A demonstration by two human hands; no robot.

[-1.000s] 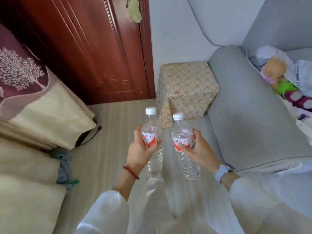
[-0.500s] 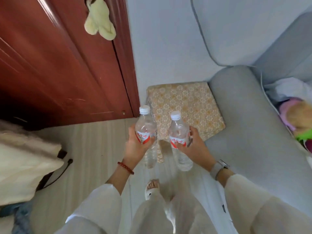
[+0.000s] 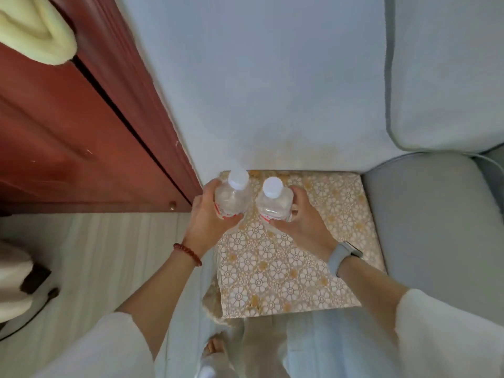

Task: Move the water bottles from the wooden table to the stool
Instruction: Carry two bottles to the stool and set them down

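Note:
Seen from above, a clear water bottle (image 3: pixel 233 196) with a white cap and red label stands upright in the grip of my left hand (image 3: pixel 208 222). A second matching bottle (image 3: pixel 274 201) is gripped by my right hand (image 3: pixel 302 223). Both bottles are side by side over the far left part of the stool (image 3: pixel 300 268), which has a gold and white floral cover. Their bases are hidden, so I cannot tell whether they touch the stool top.
A dark red wooden door (image 3: pixel 68 137) with a pale cloth (image 3: pixel 35 36) hanging on it is to the left. A grey sofa arm (image 3: pixel 436 227) borders the stool on the right. The pale wall (image 3: pixel 259 91) is behind. Light floorboards (image 3: pixel 109 255) lie left of the stool.
I have stepped up to the stool and now look straight down on it. Both hands have carried the bottles forward and over its far left part.

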